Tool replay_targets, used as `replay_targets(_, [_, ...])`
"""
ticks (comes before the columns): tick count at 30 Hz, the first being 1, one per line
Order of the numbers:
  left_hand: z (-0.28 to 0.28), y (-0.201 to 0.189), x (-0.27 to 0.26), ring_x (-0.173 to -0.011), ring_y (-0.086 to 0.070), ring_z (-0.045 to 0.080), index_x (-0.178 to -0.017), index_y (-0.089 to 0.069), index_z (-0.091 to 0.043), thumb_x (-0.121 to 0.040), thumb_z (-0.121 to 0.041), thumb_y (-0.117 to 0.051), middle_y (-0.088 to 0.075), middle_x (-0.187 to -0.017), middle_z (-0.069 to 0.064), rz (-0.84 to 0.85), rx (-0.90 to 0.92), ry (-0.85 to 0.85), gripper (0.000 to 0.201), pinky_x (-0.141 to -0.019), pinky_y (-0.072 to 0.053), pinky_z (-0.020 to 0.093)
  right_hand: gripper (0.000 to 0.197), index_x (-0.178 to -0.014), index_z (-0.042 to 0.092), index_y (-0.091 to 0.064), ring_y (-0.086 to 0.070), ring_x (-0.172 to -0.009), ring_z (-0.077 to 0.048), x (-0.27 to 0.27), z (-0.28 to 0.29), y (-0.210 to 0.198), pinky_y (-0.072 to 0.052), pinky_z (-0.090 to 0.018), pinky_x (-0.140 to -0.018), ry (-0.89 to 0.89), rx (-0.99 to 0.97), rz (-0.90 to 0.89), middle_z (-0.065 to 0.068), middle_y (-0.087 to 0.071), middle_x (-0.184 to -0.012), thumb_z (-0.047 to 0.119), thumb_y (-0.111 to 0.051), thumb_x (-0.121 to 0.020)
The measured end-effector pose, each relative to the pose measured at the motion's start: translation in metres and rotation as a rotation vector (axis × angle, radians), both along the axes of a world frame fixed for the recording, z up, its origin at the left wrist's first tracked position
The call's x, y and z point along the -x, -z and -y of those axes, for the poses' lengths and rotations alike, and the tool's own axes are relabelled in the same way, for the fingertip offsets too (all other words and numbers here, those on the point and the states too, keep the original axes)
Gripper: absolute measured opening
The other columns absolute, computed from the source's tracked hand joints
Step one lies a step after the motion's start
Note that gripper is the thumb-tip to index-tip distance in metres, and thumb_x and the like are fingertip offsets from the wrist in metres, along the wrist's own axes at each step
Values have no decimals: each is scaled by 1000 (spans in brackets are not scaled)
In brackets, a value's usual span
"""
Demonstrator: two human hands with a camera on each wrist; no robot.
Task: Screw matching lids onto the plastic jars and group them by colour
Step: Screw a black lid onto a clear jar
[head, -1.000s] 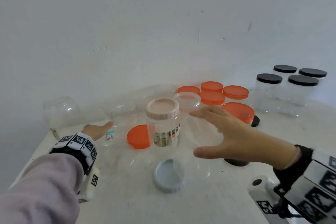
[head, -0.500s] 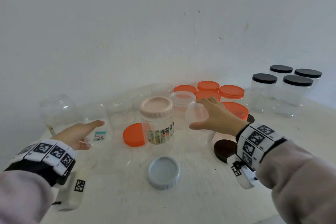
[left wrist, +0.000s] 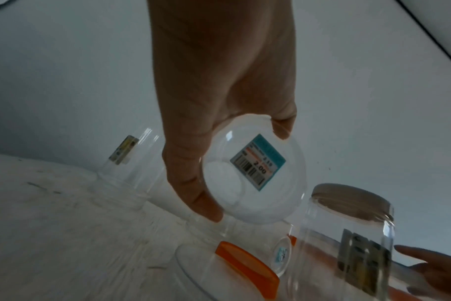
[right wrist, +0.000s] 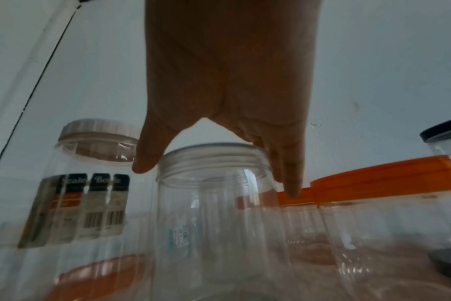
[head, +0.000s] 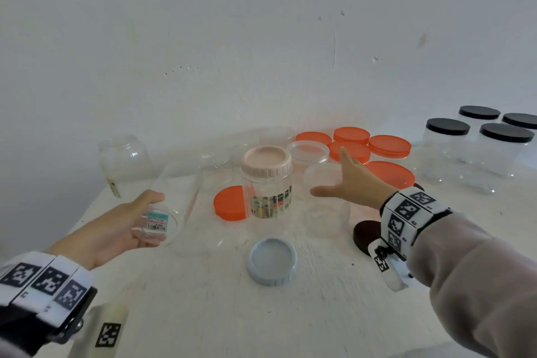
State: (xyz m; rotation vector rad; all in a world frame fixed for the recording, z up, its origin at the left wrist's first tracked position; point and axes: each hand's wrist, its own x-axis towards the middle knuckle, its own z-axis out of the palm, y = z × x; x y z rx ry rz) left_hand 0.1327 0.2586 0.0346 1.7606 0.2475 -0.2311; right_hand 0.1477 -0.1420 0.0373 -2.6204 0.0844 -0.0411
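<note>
My left hand grips a clear lidless jar, tilted off the table with its base and price sticker facing me. My right hand is spread over the mouth of another open clear jar. The thumb is left of the threaded rim and the fingers are right of it; contact is unclear. Between the hands stands a labelled jar with a pink lid. Loose lids lie on the table: orange, grey-blue and black.
Several orange-lidded jars cluster at the back centre, and black-lidded jars stand at the far right. More clear lidless jars stand at the back left and centre against the white wall. The white table has bare room in front.
My left hand has taken hold of the sticker jar and tipped it up off the table. My right hand has reached further forward over the open jar's mouth.
</note>
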Motion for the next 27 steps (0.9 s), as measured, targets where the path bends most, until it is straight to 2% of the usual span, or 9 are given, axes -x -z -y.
replay_targets(2, [-2, 4, 7, -69, -65, 31, -95, -61, -3, -87, -39, -60, -67, -70, 14, 37, 14, -4, 36, -72, -54, 40, 141, -152, 10, 15, -27, -143, -31, 6, 8, 5, -35, -42, -110, 26, -27, -45, -15, -12, -160, 65, -78, -62])
replay_targets(3, [-3, 5, 11, -70, -66, 31, -96, -62, -1, -88, -42, -58, -68, -73, 14, 46, 21, -3, 42, -74, -54, 40, 142, -152, 7, 13, -32, -140, -30, 9, 13, 8, -38, -39, -108, 38, -24, -71, -16, -17, -159, 65, -79, -60])
replay_targets(6, [-3, 6, 22, -73, -68, 30, -104, -63, 1, -81, -55, -57, -70, -88, 20, 69, 67, -1, 61, -75, -53, 40, 117, -148, 6, -20, -49, -114, -19, 21, 29, 20, -42, -29, -93, 45, 107, -203, -10, -46, -140, 62, -79, -64])
replay_targets(9, [-3, 9, 29, -76, -67, 31, -104, -63, -1, -67, -60, -59, -71, -87, 19, 107, 110, -23, 70, -74, -53, 39, 99, -144, 9, -35, -50, -118, -21, 32, 37, 26, -42, -31, -100, 40, 320, -391, -5, -50, -136, 66, -71, -71])
replay_targets(13, [-4, 8, 37, -76, -67, 33, -102, -62, -7, -65, -43, -75, -71, -84, 16, 116, 179, -33, 53, -77, -55, 42, 101, -153, 20, -17, -35, -137, -24, 36, 39, 31, -36, -36, -106, -8, 424, -481, -4, -30, -153, 55, -73, -77])
replay_targets(15, [-4, 7, 41, -74, -67, 31, -97, -64, -10, -51, -31, -88, -72, -82, 14, 64, 183, 2, 56, -78, -57, 42, 101, -154, 24, -15, -40, -133, -24, 38, 37, 32, -42, -33, -98, -30, 454, -507, -4, -30, -152, 52, -75, -76])
replay_targets(19, [-2, 9, 47, -76, -67, 28, -88, -71, -11, -20, -32, -93, -63, -93, 13, -1, 187, 55, 75, -84, -54, 43, 95, -152, 24, -19, -45, -125, -23, 40, 33, 35, -46, -28, -84, -52, 492, -498, -4, -34, -145, 45, -75, -78])
replay_targets(23, [2, 16, 52, -95, -65, 26, -121, -52, -11, 3, -36, -96, -63, -108, 6, -12, 151, 45, 134, -85, -50, 38, 90, -147, 26, -29, -47, -102, -18, 43, 25, 30, -46, -27, -74, -91, 523, -521, 0, -38, -137, 47, -77, -74])
replay_targets(27, [10, 18, 55, -99, -61, 20, -136, -40, -21, -5, -32, -97, -67, -106, 7, -22, 95, 93, 143, -82, -46, 29, 86, -143, 31, -34, -50, -104, -18, 51, 8, 19, -54, -30, -80, -193, 498, -537, 5, -39, -129, 50, -77, -71])
